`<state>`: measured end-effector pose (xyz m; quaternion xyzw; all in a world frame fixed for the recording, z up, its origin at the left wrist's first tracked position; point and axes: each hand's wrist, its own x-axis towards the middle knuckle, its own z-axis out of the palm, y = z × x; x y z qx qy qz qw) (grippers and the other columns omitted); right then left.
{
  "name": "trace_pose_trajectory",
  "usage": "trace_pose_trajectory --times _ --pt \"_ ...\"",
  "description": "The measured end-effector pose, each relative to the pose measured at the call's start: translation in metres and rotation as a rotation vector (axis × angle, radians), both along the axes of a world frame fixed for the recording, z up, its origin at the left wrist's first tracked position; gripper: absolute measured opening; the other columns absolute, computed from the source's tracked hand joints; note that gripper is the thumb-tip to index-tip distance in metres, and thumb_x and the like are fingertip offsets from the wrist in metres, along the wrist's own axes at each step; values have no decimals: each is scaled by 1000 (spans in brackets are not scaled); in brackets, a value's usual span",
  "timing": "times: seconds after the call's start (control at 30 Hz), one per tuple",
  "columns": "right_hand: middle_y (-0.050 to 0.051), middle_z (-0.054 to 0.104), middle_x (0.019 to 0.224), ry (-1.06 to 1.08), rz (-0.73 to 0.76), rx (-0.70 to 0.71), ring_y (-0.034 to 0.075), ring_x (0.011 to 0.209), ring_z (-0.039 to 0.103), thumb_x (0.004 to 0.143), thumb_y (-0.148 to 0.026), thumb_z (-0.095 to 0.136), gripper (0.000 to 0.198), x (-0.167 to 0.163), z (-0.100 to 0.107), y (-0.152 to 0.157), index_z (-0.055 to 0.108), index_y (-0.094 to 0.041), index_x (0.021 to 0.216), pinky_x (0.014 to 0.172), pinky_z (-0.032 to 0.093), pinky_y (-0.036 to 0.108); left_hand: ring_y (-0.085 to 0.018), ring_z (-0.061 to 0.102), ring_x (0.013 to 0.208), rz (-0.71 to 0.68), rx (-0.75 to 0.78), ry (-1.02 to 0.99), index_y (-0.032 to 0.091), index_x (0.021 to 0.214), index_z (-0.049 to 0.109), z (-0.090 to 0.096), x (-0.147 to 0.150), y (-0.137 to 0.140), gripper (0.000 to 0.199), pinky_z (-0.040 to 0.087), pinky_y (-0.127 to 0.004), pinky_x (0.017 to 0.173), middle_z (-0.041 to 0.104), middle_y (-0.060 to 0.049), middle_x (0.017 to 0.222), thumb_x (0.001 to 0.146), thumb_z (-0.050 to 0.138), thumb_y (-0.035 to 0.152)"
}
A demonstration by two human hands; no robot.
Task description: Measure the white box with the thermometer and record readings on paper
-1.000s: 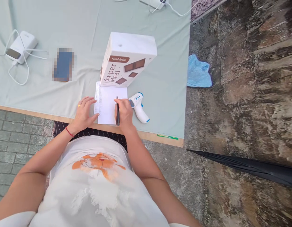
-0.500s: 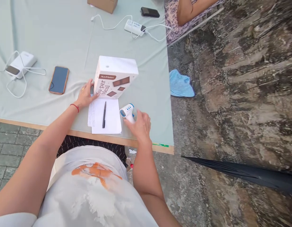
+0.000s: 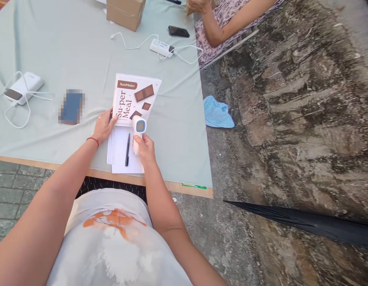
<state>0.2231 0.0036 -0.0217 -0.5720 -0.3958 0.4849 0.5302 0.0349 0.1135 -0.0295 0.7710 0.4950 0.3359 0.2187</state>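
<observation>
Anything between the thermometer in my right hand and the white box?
Nothing visible: the thermometer in your right hand overlaps the lower front of the box in view. Your left hand holds its left edge.

Left hand (image 3: 103, 126) grips the white box (image 3: 133, 95) at its lower left edge, thumb on the front; printed NutriMotion Su-per Meal, front facing the camera. Right hand (image 3: 146, 147) has the handle of a thermometer gun (image 3: 140, 126), small screen toward the camera, its head overlapping the box's lower front in view; can't tell if they touch. Pen (image 3: 127, 151) lies on the paper (image 3: 120, 167), below the box. Left on the table (image 3: 178, 155): pixelated phone (image 3: 71, 106), power bank (image 3: 27, 87) with white cables. Far side: cardboard box (image 3: 126, 14), black phone (image 3: 178, 31), second power bank (image 3: 160, 47), another person's arm (image 3: 215, 35).
</observation>
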Motion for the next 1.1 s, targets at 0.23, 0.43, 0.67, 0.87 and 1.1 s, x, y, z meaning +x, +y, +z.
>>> trace_pose_trajectory --times 0.23,0.43,0.67,0.87,1.1 --pt "-5 52 66 170 1 -18 12 61 45 62 -70 80 54 -5 -4 4 56 -23 75 57 38 27 -34 63 117 -12 25 39 16 135 59 3 2 -2 93 44 -47 107 70 -18 128 97 6 82" --pt "-4 56 68 192 21 -3 13 62 49 64 -71 78 54 -4 -3 8 59 -24 80 58 43 29 -35 64 115 -6 26 50 14 134 59 3 2 -2 95 45 -48 104 71 -19 125 97 5 82" --pt "-4 56 70 227 10 -3 13 62 51 64 -71 79 55 -11 0 9 59 -23 80 58 44 29 -34 63 115 -2 34 46 18 135 58 -2 1 0 81 45 -48 104 71 -17 125 102 13 76" --pt "-6 53 64 203 -39 -3 10 57 45 62 -68 81 52 -12 23 -4 59 -23 77 54 41 26 -35 63 115 -16 32 34 15 137 56 -4 -1 2 83 44 -50 105 70 -19 126 101 17 78" --pt "-1 64 70 180 -118 -27 14 64 57 61 -66 84 54 -10 44 -38 68 -21 87 59 49 28 -38 58 129 -28 9 -46 15 152 43 -11 -5 4 84 42 -55 112 66 -20 136 98 32 79"
